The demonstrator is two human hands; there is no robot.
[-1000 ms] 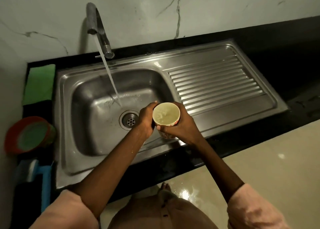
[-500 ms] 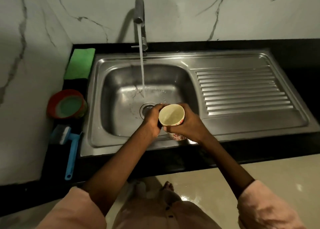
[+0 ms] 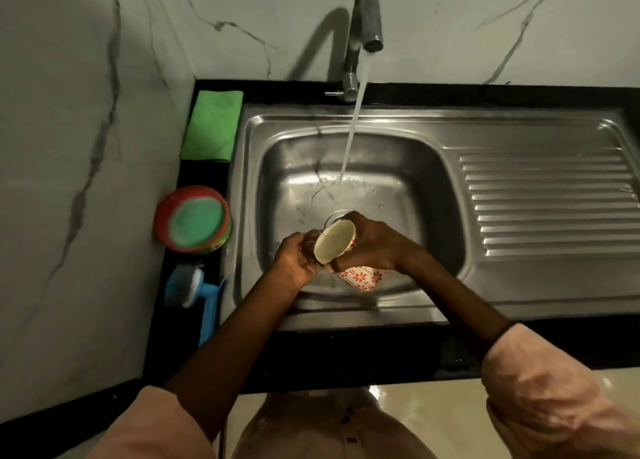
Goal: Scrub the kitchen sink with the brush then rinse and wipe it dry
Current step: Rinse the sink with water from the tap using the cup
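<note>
head view looks down over sink (image 3: 433,306).

At frame centre we see our right hand (image 3: 375,247) gripping a cream paper cup with a red flower pattern (image 3: 335,247), tilted toward our cupped left hand (image 3: 298,257) over the stainless steel sink basin (image 3: 433,195). Water runs from the curved metal tap (image 3: 367,15) above. At left lie a folded green cloth (image 3: 212,126), a red-rimmed round tub (image 3: 193,220) and a blue-handled scrub brush (image 3: 194,290).

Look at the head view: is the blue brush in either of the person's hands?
No: the blue brush lies on the black counter left of the sink, while the right hand holds a cup.
</note>
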